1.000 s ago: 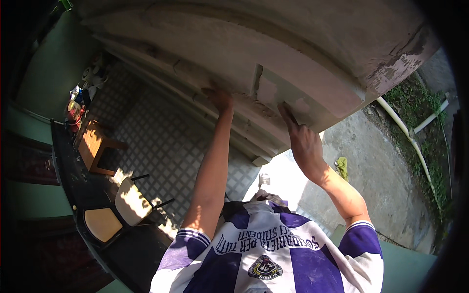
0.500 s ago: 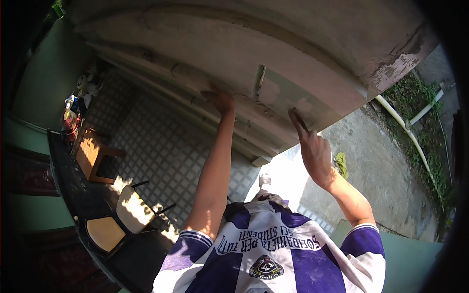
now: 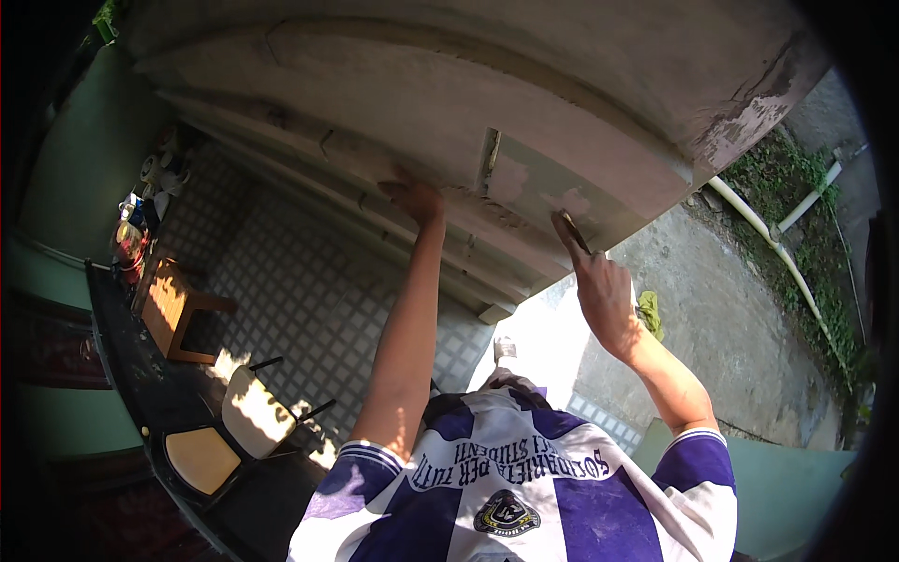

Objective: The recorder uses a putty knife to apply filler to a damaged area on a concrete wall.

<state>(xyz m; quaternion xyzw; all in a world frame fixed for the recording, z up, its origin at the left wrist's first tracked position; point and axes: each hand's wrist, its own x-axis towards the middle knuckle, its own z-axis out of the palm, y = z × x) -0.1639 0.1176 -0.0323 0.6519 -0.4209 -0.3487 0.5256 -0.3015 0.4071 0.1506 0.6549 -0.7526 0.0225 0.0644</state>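
Note:
My left hand point(image 3: 419, 200) is raised against the pale, worn wall point(image 3: 609, 131), its fingers stretched out and holding nothing. My right hand point(image 3: 604, 290) is closed around a slim, dark tool point(image 3: 574, 229) with a narrow, light-edged tip; its exact kind is too small to make out. The index finger lies along this tool. Its tip is at a greenish patch of wall point(image 3: 609, 208) that has pale pink blotches. Just left of that patch runs a narrow upright slot point(image 3: 489, 155), with rough, chipped plaster point(image 3: 501, 214) below it.
A wooden stool point(image 3: 167, 309) and a chair with a cream backrest point(image 3: 257, 410) stand at the left on a checked tile floor point(image 3: 300, 272). White pipes point(image 3: 768, 229) cross the planted bank at the right. A green cloth point(image 3: 649, 316) lies on the concrete.
The whole view has shifted slightly. My right hand keeps its grip, and the tool's tip now shows a brighter edge. My left hand stays at the wall in nearly the same place.

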